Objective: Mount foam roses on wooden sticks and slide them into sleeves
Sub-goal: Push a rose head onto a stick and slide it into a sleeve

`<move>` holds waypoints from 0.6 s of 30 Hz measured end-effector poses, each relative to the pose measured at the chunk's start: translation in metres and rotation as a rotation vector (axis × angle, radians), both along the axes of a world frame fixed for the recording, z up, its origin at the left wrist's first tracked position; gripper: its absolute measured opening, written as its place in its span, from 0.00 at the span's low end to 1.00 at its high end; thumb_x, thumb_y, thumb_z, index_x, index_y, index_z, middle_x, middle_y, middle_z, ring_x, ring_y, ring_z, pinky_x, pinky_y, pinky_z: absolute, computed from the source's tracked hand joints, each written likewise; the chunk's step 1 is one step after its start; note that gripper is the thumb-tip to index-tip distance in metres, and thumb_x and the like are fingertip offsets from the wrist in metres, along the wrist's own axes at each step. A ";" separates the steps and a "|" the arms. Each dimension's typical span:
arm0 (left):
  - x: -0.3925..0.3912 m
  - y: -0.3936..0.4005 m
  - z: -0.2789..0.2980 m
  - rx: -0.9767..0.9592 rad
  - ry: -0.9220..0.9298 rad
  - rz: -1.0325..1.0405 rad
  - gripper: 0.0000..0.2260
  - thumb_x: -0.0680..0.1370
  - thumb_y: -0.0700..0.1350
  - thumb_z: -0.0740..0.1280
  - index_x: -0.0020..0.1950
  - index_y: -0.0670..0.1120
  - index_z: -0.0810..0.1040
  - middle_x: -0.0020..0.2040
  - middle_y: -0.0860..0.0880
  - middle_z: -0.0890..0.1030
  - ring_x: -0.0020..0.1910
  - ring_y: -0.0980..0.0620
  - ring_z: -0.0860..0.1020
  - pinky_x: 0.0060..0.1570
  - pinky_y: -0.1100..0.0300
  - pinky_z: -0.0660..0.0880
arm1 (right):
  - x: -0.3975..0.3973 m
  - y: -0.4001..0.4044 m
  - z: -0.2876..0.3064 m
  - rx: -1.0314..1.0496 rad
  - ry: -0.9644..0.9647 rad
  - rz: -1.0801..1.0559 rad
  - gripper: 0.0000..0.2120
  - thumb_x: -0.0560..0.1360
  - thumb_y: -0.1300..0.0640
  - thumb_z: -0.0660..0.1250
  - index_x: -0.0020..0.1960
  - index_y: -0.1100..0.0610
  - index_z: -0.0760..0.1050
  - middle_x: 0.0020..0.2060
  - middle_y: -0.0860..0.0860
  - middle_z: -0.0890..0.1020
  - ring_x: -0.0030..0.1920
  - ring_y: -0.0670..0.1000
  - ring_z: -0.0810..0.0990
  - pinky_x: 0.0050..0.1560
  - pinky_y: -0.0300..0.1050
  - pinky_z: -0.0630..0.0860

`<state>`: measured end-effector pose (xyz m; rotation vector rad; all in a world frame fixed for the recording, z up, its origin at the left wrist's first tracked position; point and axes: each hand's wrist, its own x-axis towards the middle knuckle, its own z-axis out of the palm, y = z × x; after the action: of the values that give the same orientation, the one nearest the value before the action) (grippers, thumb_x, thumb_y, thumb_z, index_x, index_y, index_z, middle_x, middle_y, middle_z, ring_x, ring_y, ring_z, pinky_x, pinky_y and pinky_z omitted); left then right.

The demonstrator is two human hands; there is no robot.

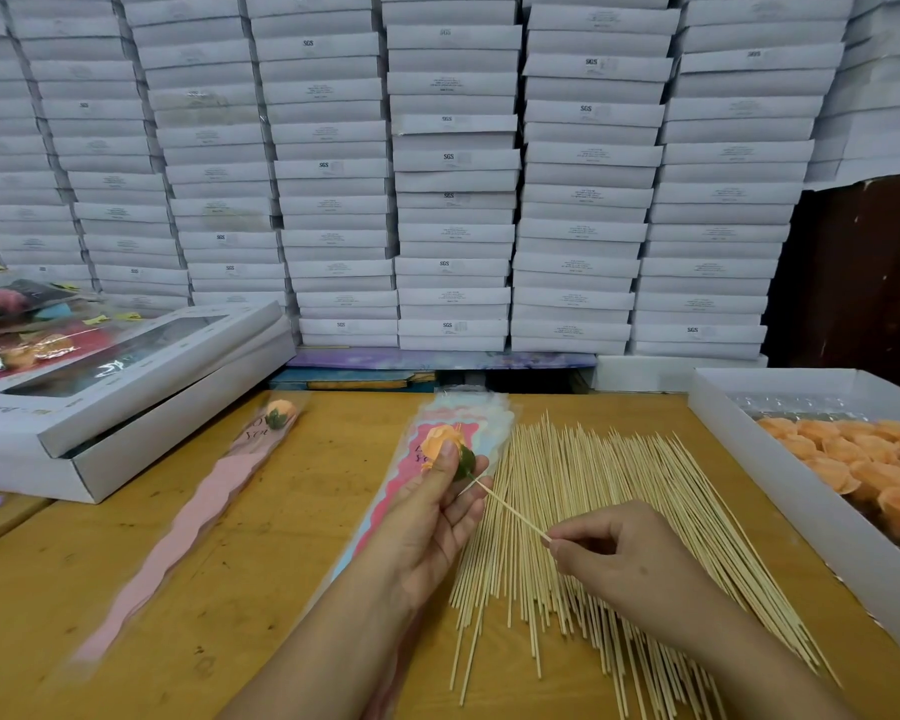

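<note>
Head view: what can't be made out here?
- Stick tip: hidden in the rose base, depth unknown.
- Right hand fingertips: curled under, pinch on the stick mostly hidden.
- Empty sleeve stack: lower part covered by the left hand and forearm.
- Tray of roses: cut off by the right edge.
- Box labels: too small and blurred beyond "SGS".
- Finished sleeve print: blurred.

My two bare arms and hands

I am wearing nothing on my left hand (427,517) or my right hand (614,553): no gloves, rings, watch or bracelet are showing. Both forearms are showing bare right down to the lower edge of the view, with no sleeve or cuff reaching into it.
</note>
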<state>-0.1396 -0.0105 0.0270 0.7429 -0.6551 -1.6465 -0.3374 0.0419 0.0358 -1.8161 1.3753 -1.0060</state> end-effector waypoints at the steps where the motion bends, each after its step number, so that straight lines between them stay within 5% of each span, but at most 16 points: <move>1: 0.000 0.000 0.000 0.001 -0.002 -0.008 0.17 0.71 0.50 0.73 0.54 0.40 0.82 0.53 0.42 0.86 0.38 0.53 0.85 0.39 0.61 0.82 | 0.000 -0.001 -0.001 0.002 0.000 -0.002 0.06 0.76 0.59 0.71 0.46 0.53 0.87 0.30 0.39 0.83 0.30 0.36 0.79 0.32 0.28 0.70; 7: -0.001 0.002 -0.001 -0.001 -0.010 -0.036 0.21 0.70 0.49 0.72 0.58 0.38 0.80 0.53 0.41 0.86 0.40 0.53 0.85 0.38 0.62 0.83 | 0.002 -0.001 -0.004 -0.009 0.030 0.002 0.06 0.76 0.57 0.71 0.45 0.52 0.87 0.30 0.37 0.83 0.31 0.36 0.79 0.32 0.29 0.71; 14: -0.001 0.000 -0.004 -0.001 -0.001 -0.031 0.20 0.71 0.49 0.72 0.57 0.38 0.81 0.53 0.42 0.86 0.44 0.51 0.86 0.39 0.62 0.83 | 0.007 0.000 -0.008 -0.050 0.074 -0.019 0.09 0.77 0.57 0.69 0.41 0.49 0.84 0.35 0.52 0.84 0.32 0.50 0.79 0.37 0.48 0.78; 18: -0.001 -0.002 -0.005 -0.009 0.028 0.025 0.18 0.71 0.49 0.72 0.57 0.40 0.81 0.54 0.43 0.86 0.46 0.51 0.86 0.38 0.61 0.83 | 0.008 0.000 -0.010 -0.040 0.045 -0.089 0.07 0.75 0.53 0.73 0.42 0.41 0.82 0.36 0.42 0.84 0.36 0.42 0.82 0.39 0.37 0.77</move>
<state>-0.1402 -0.0122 0.0224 0.7183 -0.6307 -1.6274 -0.3291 0.0420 0.0255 -1.8308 1.4847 -1.0502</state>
